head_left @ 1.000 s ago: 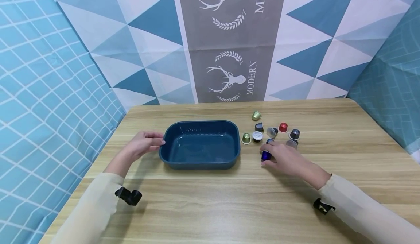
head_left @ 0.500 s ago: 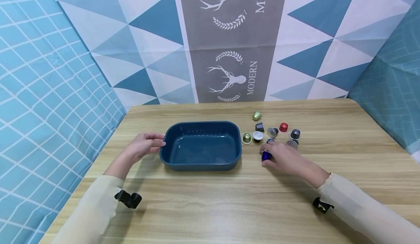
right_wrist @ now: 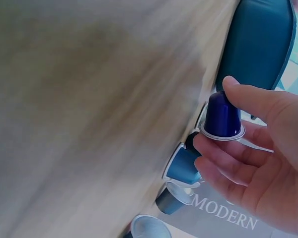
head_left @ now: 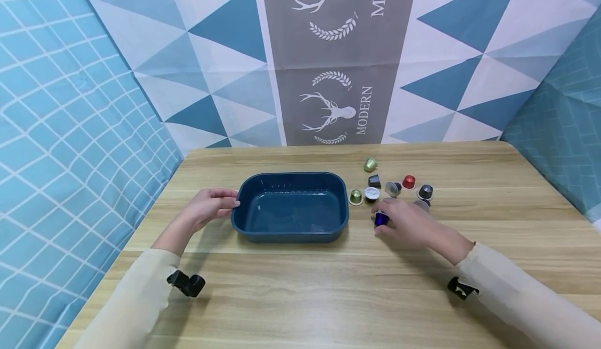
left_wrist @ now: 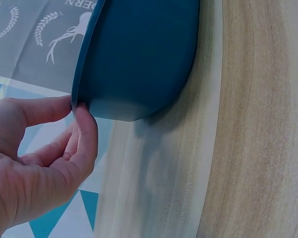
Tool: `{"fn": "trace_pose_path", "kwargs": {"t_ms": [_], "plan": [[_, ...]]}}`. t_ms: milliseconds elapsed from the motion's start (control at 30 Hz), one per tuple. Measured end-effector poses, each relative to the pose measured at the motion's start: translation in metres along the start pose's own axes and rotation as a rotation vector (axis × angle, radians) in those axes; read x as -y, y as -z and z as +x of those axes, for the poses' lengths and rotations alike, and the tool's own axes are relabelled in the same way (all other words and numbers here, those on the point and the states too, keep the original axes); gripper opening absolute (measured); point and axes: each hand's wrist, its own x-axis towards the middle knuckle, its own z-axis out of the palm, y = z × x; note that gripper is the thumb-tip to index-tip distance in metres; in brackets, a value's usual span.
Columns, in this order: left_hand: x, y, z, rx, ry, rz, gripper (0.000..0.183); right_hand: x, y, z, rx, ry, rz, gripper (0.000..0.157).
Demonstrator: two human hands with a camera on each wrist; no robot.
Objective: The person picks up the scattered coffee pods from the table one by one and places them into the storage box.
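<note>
My left hand [head_left: 213,205] pinches the left rim of a dark blue rectangular dish [head_left: 290,237] between thumb and fingers. The left wrist view shows the thumb [left_wrist: 47,110] on one side of that rim and fingertips on the other. To the right of the dish, my right hand [head_left: 410,224] holds a shiny blue coffee capsule [right_wrist: 222,116] by thumb and fingers, its silver-edged rim turned toward the fingers. In the right wrist view, a lighter blue capsule [right_wrist: 183,166] lies close by the fingertips; the hand hides it in the head view.
Several other capsules lie around the right hand: a green one [head_left: 356,196], a white-lidded one [head_left: 372,194], a red one [head_left: 409,181], a dark grey one [head_left: 425,191] and a pale green one [head_left: 370,164] farthest back. Patterned cloth [head_left: 225,77] stands behind the wooden table [head_left: 300,297].
My right hand has shifted slightly away from me with the blue capsule, and now covers the other blue capsule behind it. The left hand keeps its hold on the dish. The head view shifted slightly.
</note>
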Motion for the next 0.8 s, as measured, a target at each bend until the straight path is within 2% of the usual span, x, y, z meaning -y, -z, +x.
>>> {"fn": "trace_pose_path", "kwargs": {"t_ms": [200, 433, 667, 800], "plan": [[-0.002, -0.001, -0.002, 0.01, -0.021, -0.03, 0.051, 0.001, 0.004, 0.005, -0.008, 0.08, -0.018, 0.036], [-0.005, -0.003, -0.003, -0.011, -0.006, -0.027, 0.052, 0.001, 0.009, 0.013, 0.066, 0.102, -0.014, 0.037], [-0.005, -0.001, -0.004, -0.008, 0.006, -0.051, 0.052, 0.002, 0.016, 0.018, 0.088, 0.176, -0.013, 0.035], [-0.004, 0.0, -0.003, -0.005, 0.002, -0.041, 0.052, 0.004, 0.023, 0.021, 0.116, 0.19, -0.006, 0.035]]}}
